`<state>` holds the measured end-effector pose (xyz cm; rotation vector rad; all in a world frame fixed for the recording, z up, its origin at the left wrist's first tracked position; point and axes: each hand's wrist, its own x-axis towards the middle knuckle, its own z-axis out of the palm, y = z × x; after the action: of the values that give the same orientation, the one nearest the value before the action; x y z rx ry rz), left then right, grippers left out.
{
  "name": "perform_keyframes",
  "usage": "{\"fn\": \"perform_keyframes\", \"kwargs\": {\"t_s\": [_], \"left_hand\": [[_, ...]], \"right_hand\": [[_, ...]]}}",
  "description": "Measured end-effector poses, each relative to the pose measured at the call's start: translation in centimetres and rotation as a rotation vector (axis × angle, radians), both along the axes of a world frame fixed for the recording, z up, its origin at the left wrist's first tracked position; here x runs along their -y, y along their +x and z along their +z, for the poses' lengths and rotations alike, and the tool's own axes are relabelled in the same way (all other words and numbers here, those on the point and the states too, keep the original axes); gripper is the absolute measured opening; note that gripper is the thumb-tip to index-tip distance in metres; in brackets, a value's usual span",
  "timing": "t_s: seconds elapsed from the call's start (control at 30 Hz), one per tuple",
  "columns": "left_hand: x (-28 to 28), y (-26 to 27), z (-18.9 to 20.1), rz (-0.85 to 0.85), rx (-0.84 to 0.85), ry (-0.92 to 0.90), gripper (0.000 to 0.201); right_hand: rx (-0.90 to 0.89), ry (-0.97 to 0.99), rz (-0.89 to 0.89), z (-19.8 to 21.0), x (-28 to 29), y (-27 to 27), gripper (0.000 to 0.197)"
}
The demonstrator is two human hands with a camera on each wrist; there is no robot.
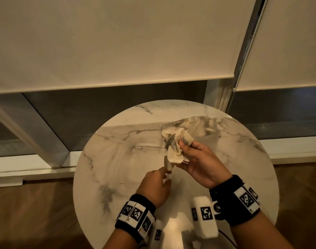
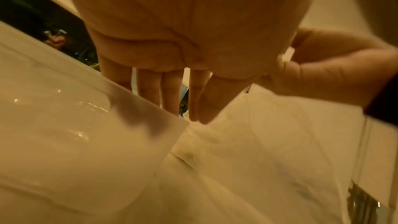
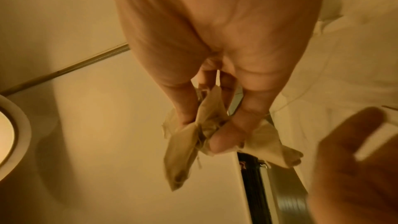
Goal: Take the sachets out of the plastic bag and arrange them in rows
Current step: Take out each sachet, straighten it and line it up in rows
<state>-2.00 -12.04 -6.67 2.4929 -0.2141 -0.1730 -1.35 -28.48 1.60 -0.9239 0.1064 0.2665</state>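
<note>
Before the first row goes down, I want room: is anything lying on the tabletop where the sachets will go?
Mostly bare. The right hand grips the sachets above the marble table; the plastic bag lies crumpled at the far right. The left hand pinches one sachet.

Round marble table (image 1: 234, 159) below lowered roller blinds (image 1: 108, 42).

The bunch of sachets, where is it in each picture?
Head view: the bunch of sachets is middle right, pinched by the right hand above the table.
Left wrist view: not clearly in it.
Right wrist view: centre, the bunch between fingers and thumb.
Shared landmark: the right hand.
</note>
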Motion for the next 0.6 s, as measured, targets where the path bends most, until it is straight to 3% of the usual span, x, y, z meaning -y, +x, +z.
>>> {"fn": "perform_keyframes", "kwargs": {"t_s": [0.1,0.17,0.27,0.33,0.4,0.5,0.53,0.6], "left_hand": [[-0.7,0.0,0.6,0.164,0.113,-0.311,0.019],[-0.9,-0.1,1.9,0.352,0.039,-0.748,0.02],[-0.8,-0.3,4.1,0.459,-0.422,-1.315,0.045],[-0.5,-0.7,5.2,0.365,-0.643,-1.485,0.056],[-0.1,-0.9,5.4,0.287,-0.699,-1.536,0.06],[-0.6,-0.5,4.4,0.393,-0.537,-1.383,0.049],[-1.2,-0.2,3.8,0.431,-0.417,-1.215,0.039],[-2.9,0.4,2.6,0.373,-0.163,-0.69,0.02]], "right_hand": [[-0.021,0.048,0.008,-0.6,-0.4,-0.3,0.018],[-0.02,0.071,0.01,-0.8,-0.6,-0.5,0.018],[0.006,0.105,0.039,-1.0,-1.4,-0.8,0.019],[0.035,0.07,0.08,-1.2,-2.2,-1.0,0.021],[0.051,-0.017,0.093,-1.7,-2.8,-0.9,0.026],[0.027,-0.123,0.04,-3.0,-3.1,-0.5,0.027],[0.01,-0.148,0.025,-3.5,-3.0,-0.4,0.026],[-0.04,-0.177,-0.014,-4.4,-2.6,-0.2,0.025]]}}
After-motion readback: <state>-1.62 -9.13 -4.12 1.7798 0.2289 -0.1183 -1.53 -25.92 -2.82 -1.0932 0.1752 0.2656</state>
